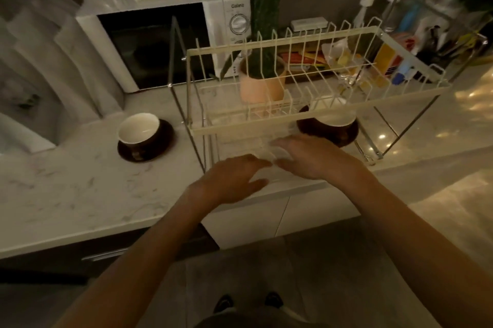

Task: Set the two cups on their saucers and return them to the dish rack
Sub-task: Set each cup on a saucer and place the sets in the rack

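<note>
A dark brown cup with a white inside (138,128) stands on its dark saucer (160,149) on the marble counter, left of the dish rack (266,127). A second brown cup (337,120) sits on its saucer (344,138) inside the rack's lower level, on the right side, partly hidden by the rack's front rail. My left hand (229,181) hovers flat over the counter's front edge with spread fingers and holds nothing. My right hand (306,157) is beside it, fingers extended, just in front of the cup in the rack and apart from it.
A white microwave (165,42) stands behind the left cup. A pink plant pot (262,84) sits behind the rack's wires. Packets and bottles (386,58) crowd the back right. A sink (24,114) lies at the far left.
</note>
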